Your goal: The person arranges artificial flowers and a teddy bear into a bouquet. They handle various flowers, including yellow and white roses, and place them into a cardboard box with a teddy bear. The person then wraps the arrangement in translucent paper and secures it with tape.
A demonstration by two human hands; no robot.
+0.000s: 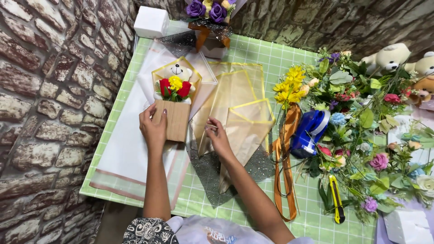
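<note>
Steadying a small bouquet (174, 106) at 10 o'clock on the green checked table (271, 58), a person's left hand (153, 129) grips its tan paper wrap, fingers closed around the sleeve's left edge, while the right hand (218, 135) rests just beside it with fingertips pinched on a gold-edged sheer sheet (246, 124). Judged from here, the toy bear (177, 71) and red and yellow blooms could tip out of the open wrap if the one-handed hold loosens, and the light sheet could slide or crease under the right palm, since only its corner is held. Largest among the surroundings, a heap of artificial flowers (361, 131) fills 3 o'clock. White wrapping sheets (122, 153) with pink borders lie at 8 o'clock. An orange ribbon (285, 171) trails toward 5 o'clock beside a blue ribbon spool (309, 133). A plain white box (151, 21) sits at 11 o'clock. A yellow utility knife (336, 199) lies at 4 o'clock.
</note>
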